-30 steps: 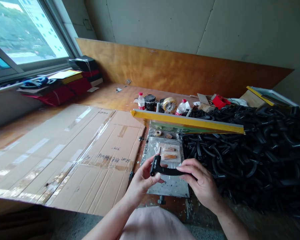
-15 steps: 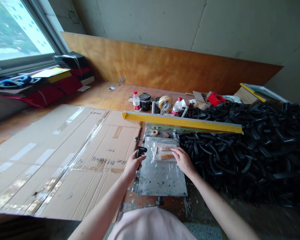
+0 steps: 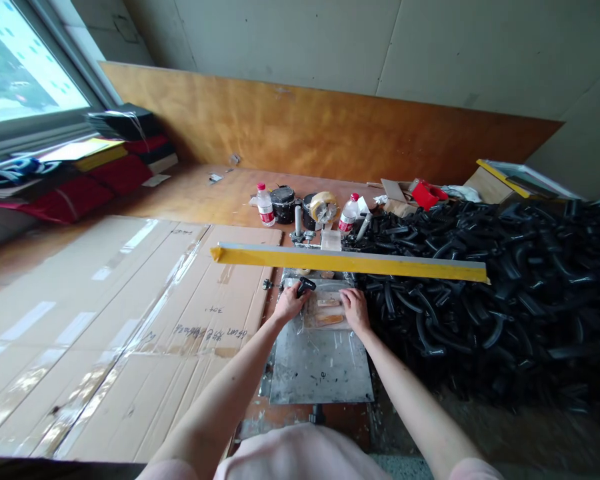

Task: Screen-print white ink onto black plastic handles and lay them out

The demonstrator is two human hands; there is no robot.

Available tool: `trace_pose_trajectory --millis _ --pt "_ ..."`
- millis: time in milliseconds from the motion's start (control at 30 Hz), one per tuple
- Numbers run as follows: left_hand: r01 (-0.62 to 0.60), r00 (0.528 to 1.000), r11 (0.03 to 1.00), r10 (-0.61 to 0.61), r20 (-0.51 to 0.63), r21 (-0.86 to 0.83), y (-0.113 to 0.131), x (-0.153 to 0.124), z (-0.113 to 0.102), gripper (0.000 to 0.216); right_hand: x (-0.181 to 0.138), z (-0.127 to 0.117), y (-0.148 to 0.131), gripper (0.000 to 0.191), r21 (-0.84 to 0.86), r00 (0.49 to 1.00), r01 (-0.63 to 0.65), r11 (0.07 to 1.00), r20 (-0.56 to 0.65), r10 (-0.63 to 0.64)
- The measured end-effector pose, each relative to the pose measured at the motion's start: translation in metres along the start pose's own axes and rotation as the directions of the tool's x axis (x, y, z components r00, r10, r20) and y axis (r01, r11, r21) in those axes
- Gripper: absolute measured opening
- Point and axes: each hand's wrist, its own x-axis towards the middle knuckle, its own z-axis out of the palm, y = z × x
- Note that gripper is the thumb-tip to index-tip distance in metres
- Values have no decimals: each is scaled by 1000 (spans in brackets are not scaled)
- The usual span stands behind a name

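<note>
My left hand (image 3: 290,305) is closed around a short, bent black plastic piece (image 3: 307,285), which points up and to the right. It hovers at the left edge of a small tape-covered block (image 3: 333,305) with brown strips showing on it. At that block's right edge is my right hand (image 3: 355,310), its fingers stretched and slightly bent, with nothing visible between them. Both lie over a grey metal plate (image 3: 320,367) spattered with marks. Just beyond the hands, a yellow-edged frame (image 3: 350,261) crosses the view.
Flattened cardboard (image 3: 145,333) covers the left side. A big heap of black plastic pieces (image 3: 460,307) fills the right. Behind the frame stand two red-capped bottles (image 3: 265,205), black tubs (image 3: 283,204) and a tape roll (image 3: 324,207). A wooden board (image 3: 330,133) leans at the back.
My left hand has carried the black piece forward and right, to the block. The right hand has shifted slightly forward and its fingers have bent. The yellow-edged frame now appears lower and nearer.
</note>
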Motion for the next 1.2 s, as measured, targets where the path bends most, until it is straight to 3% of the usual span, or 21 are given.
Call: trace_pose_trajectory --millis 567,967,1100,1200 --pt "48 996 990 -37 -80 136 -2 2 10 21 -2 0 -9 31 -18 999 -46 999 -18 46" --pt "43 998 988 -37 -45 146 0 4 7 24 -3 0 -11 30 -62 999 -50 997 -10 49" --pt "27 1000 992 -28 4 122 1 10 2 20 9 -10 -13 23 -109 997 -40 993 59 47" --pt "4 1000 995 -4 7 95 2 14 2 22 29 -14 -18 23 -31 987 61 998 148 -56"
